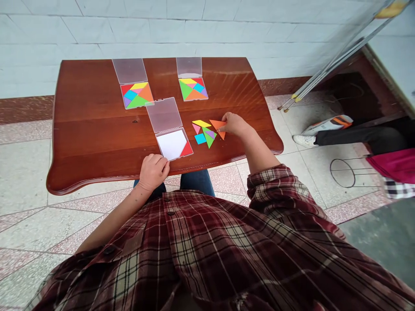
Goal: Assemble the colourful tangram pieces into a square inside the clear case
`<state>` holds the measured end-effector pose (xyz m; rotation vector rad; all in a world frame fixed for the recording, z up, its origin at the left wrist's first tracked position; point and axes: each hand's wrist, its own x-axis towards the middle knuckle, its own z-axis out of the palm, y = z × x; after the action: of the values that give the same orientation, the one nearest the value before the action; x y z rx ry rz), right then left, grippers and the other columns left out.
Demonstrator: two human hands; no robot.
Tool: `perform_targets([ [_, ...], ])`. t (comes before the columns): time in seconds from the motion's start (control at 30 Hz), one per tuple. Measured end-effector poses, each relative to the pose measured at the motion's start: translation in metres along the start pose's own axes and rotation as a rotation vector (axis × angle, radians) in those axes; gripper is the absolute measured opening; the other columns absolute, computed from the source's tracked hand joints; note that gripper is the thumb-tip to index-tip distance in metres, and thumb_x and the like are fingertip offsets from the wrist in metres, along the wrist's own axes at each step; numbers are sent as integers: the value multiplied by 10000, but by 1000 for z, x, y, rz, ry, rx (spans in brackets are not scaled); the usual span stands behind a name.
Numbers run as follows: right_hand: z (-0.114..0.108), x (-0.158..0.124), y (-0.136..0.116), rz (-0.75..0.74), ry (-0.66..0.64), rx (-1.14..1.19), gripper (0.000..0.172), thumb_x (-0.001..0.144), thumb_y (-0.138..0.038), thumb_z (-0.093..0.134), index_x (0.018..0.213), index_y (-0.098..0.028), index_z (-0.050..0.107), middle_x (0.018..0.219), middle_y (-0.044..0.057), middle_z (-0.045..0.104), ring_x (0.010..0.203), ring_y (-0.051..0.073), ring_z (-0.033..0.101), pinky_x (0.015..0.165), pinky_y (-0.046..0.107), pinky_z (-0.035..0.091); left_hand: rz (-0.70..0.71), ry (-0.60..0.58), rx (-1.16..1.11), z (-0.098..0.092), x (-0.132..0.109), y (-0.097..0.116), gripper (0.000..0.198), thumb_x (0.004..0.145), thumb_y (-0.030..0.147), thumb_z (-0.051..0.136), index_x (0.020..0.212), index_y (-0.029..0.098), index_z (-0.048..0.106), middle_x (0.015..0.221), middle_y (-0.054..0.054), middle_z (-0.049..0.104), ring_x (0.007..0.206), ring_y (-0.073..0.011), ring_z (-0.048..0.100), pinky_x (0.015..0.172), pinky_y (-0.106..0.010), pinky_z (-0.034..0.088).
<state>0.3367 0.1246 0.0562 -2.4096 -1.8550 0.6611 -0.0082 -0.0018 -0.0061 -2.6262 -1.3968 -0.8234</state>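
An orange triangle (215,124) is being held between the thumb and fingers of the right hand (236,125); whether it is being lifted off the table cannot be told. Just left of it, a yellow parallelogram (201,123), a pink triangle (196,128), a blue square (200,138) and a green triangle (208,142) are being left loose on the wood, the green one being partly covered by a purple triangle (211,134).

The near edge of an open tangram case (170,144) is being touched by the curled fingers of the left hand (154,171); whether it is being pinched cannot be told. Its near right corner is being filled by a red triangle (187,149), its clear lid (164,115) being laid back.

Farther off, complete sets are being displayed in a left-hand case (130,71) and a right-hand case (189,67), both opened. Everything is being supported by a reddish-brown wooden table (90,129), beyond which a tiled wall (162,30) is being seen.
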Motion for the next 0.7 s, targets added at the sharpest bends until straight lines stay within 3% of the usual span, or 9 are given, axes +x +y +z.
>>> perform_targets([
  [0.2, 4, 2, 19, -12, 61, 147, 179, 700, -200, 728, 849, -190, 629, 814, 39, 624, 740, 182, 548, 724, 346, 459, 49, 55, 22, -1, 1, 0, 216, 947, 220, 518, 777, 189, 648, 778, -79, 662, 730, -222, 517, 679, -367, 378],
  [0.4, 6, 1, 31, -53, 152, 177, 150, 741, -309, 688, 781, -176, 633, 732, 34, 603, 705, 181, 532, 700, 346, 438, 32, 39, 22, -2, 1, 0, 221, 954, 230, 524, 773, 192, 644, 765, -77, 653, 727, -225, 513, 676, -365, 371],
  [0.57, 7, -4, 32, -66, 216, 198, 90, 758, -274, 644, 757, -190, 611, 732, 48, 611, 693, 181, 529, 719, 352, 440, 31, 33, 31, -1, -1, 1, 220, 958, 230, 524, 774, 197, 640, 786, -73, 662, 733, -223, 514, 681, -365, 373],
  [0.7, 11, -5, 32, -61, 195, 354, 74, 758, -238, 640, 759, -201, 575, 675, 16, 564, 639, 162, 517, 680, 341, 439, 25, 17, 21, -1, -2, 2, 212, 957, 228, 523, 792, 192, 652, 798, -74, 664, 747, -220, 527, 696, -374, 388],
])
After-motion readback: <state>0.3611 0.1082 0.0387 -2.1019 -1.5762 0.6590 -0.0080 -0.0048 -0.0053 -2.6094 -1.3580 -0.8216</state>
